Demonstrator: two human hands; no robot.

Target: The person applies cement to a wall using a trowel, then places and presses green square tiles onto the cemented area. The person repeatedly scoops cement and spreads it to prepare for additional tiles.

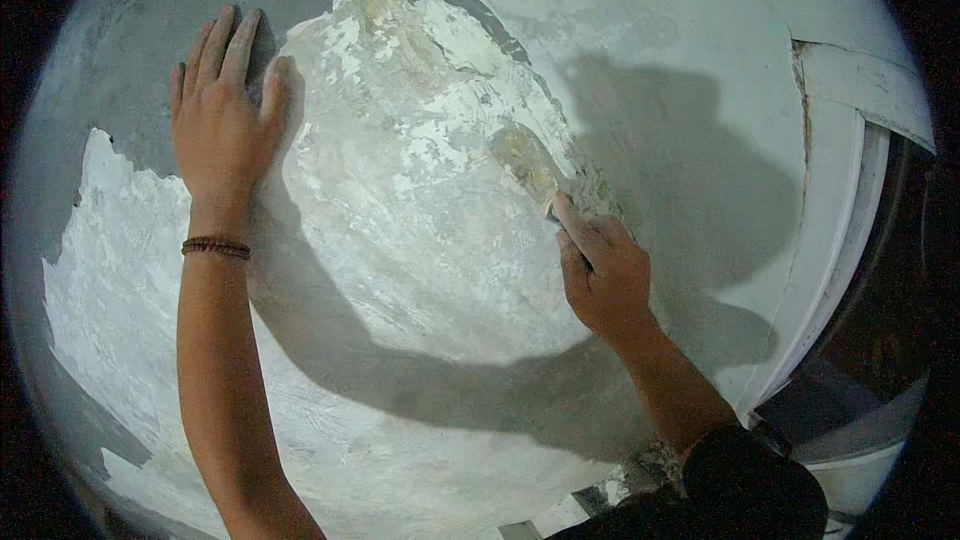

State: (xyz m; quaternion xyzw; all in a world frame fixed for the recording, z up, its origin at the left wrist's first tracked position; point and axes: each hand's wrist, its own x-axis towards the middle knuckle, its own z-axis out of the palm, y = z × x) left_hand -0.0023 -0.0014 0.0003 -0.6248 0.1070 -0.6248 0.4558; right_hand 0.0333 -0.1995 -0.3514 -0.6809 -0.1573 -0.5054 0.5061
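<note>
My left hand (225,115) lies open against the wall (120,60), fingers apart and dusty, on the dark grey surface beside a large rough patch of white plaster (380,250). A dark bracelet is on that wrist. My right hand (605,270) grips a putty knife (530,165), its yellowish, smeared blade against the flaky upper right part of the white patch. My fingers hide most of its handle.
Pale painted wall (720,10) extends to the right, with a cracked edge beside a white frame (830,240) around a dark opening (875,310). Shadows fall across the wall. A checkered surface (550,515) shows at the bottom edge.
</note>
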